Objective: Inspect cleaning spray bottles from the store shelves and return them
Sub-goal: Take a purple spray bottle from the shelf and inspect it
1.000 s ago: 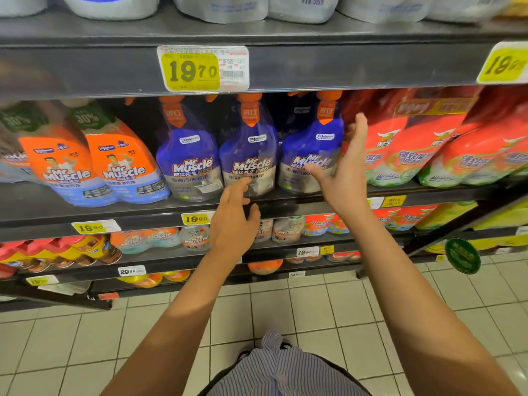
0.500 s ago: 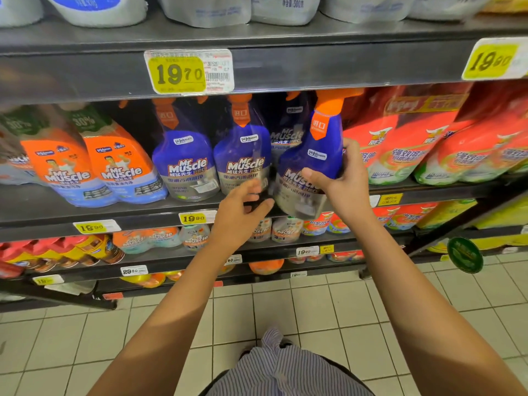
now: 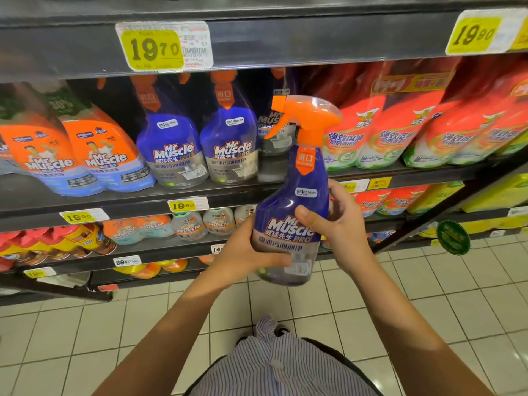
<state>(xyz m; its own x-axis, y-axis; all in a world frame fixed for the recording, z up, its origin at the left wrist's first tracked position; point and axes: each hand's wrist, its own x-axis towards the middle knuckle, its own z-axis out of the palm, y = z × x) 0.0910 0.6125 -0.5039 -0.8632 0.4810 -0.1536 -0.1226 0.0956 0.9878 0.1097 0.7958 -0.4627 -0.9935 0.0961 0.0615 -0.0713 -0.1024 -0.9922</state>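
While left hand (image 3: 243, 252) and right hand (image 3: 343, 227) grasp it, purple Mr Muscle PRO spray bottle (image 3: 303, 202) (SC Johnson badge)

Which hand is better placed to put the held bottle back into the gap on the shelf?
Probably the right hand: it wraps the bottle at mid-body, thumb across the label. The left hand only holds the base. The gap lies just beyond the bottle.

Spray bottle (image 3: 297, 201) off shelf, both hands gripping.
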